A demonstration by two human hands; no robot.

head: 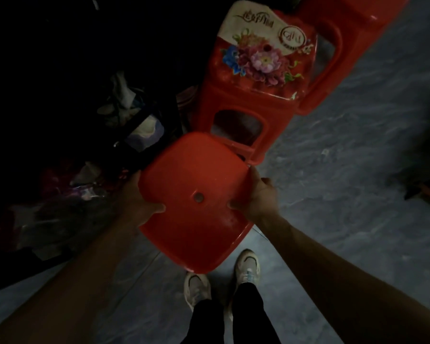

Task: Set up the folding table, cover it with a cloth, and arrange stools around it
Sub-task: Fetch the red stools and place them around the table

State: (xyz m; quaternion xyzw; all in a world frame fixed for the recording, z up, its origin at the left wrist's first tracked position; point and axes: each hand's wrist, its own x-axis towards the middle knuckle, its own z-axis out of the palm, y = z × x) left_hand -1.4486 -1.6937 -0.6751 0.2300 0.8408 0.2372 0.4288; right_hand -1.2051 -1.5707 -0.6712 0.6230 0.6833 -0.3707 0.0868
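Note:
A plain red plastic stool (194,184) with a small hole in its seat is held up in front of me, above the floor. My left hand (139,197) grips its left edge, thumb on the seat. My right hand (258,194) grips the right edge, thumb on top too. Just beyond stands a second red stool (261,58) with a flower print on its seat. A third red stool (358,13) is at the top right, partly cut off by the frame. No table or cloth is visible.
A dark pile of clutter, bags and cloth (124,115) fills the left side, hard to make out in the dim light. Grey marbled floor (345,157) spreads to the right. My feet in white sneakers (246,266) stand below the held stool.

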